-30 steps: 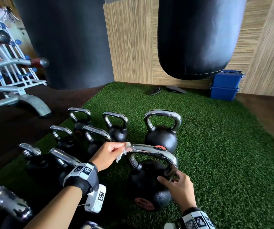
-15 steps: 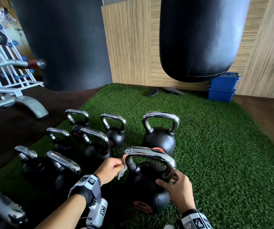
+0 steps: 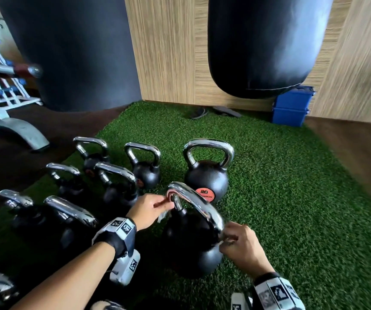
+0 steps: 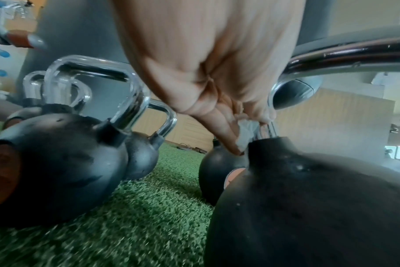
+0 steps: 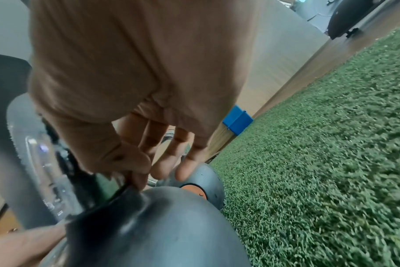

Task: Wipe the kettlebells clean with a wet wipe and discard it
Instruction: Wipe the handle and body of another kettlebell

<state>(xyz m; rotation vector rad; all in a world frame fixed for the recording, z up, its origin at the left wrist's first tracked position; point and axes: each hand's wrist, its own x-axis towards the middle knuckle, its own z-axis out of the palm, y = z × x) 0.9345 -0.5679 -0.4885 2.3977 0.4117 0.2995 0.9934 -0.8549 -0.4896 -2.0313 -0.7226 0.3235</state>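
A large black kettlebell (image 3: 189, 247) (image 4: 308, 198) (image 5: 160, 225) with a chrome handle (image 3: 200, 206) stands on the green turf just in front of me. My left hand (image 3: 168, 204) (image 4: 242, 133) pinches a crumpled white wet wipe (image 3: 162, 214) (image 4: 247, 130) against the handle's left post, just above the black body. At the handle's right base, my right hand (image 3: 227, 239) (image 5: 139, 177) pinches the post between thumb and forefinger, its other fingers loosely extended. How much of the wipe wraps the post is hidden by my fingers.
A kettlebell marked 20 (image 3: 205, 182) stands just behind, and several smaller ones (image 3: 117, 189) crowd the left. Two black punching bags (image 3: 265, 41) (image 3: 68, 52) hang ahead. Stacked blue boxes (image 3: 290, 106) sit by the wood wall, a weight rack (image 3: 1, 90) far left. Turf (image 3: 303, 209) stretches right.
My left hand slid the wipe from the handle's top left bend down onto its left post. The right hand rose from the kettlebell's body to the handle's right base.
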